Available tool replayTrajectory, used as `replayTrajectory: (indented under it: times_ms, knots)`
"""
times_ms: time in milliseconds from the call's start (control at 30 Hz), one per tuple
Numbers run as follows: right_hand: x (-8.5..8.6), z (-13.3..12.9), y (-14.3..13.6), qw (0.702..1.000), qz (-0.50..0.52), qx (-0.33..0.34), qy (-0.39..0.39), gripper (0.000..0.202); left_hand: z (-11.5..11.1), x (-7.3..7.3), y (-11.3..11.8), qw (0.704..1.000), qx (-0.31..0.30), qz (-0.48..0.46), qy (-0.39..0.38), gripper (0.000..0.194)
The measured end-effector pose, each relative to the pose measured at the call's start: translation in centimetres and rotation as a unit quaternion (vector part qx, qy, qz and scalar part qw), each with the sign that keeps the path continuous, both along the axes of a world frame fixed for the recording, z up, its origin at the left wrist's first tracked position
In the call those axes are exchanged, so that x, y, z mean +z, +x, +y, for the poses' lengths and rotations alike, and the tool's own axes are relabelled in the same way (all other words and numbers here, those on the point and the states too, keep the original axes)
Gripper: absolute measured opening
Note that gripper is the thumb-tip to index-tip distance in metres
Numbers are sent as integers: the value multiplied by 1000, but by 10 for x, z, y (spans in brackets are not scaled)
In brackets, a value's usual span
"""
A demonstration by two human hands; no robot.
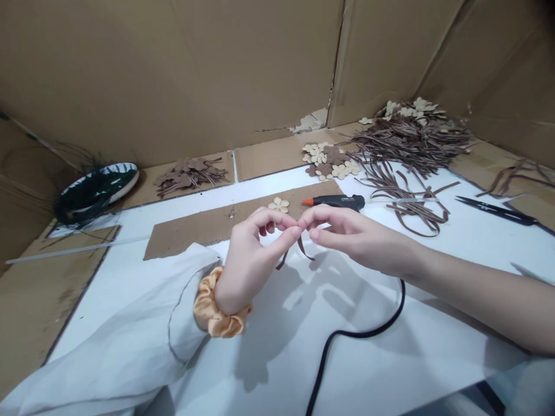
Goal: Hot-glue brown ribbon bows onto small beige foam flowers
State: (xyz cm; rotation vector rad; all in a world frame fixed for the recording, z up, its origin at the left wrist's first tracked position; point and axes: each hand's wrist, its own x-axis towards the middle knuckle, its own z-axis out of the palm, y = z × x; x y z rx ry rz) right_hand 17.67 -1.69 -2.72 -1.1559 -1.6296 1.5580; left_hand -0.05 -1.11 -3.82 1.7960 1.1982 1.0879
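Note:
My left hand [255,245], with an orange scrunchie [217,306] at its wrist, pinches a thin brown strip [306,249] between thumb and forefinger. Two ends of the strip hang below the fingertips. My right hand [358,237] meets it from the right, its fingertips pressed together at the top of the same strip. Just behind the hands, a cream flower [278,204] lies on a long cardboard piece [191,225]. A black glue gun with an orange tip [338,201] rests beside it, behind my right hand.
Brown strips [411,141] are heaped at the back right, with cream and brown flowers [329,162] nearby. Brown pieces [191,173] lie back left, beside a bowl [124,188] of dark strands. Black tweezers [496,210] lie right. A black cable [342,333] curves in front.

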Motion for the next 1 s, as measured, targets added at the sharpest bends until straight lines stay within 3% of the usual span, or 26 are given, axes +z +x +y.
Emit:
replayTrajectory:
  times_ms: [67, 133, 300, 533, 1000]
  knots:
    - [-3, -1, -3, 1000, 8, -7, -9, 21, 1, 0, 1, 989, 0, -79, -125, 17]
    - [-6, -2, -7, 999, 23, -20, -10, 24, 1, -1, 2, 969, -5, -145, -202, 20]
    - [-11, -4, -13, 996, 54, -39, -66, 24, -3, -1, 5, 935, -10, -214, -284, 18]
    - [-20, -8, -17, 987, 118, 14, -113, 24, -5, -1, 6, 922, 29, -235, -306, 17]
    - [-28, -9, -17, 967, 150, 4, -208, 21, 3, -4, 2, 944, 90, -191, -255, 21]
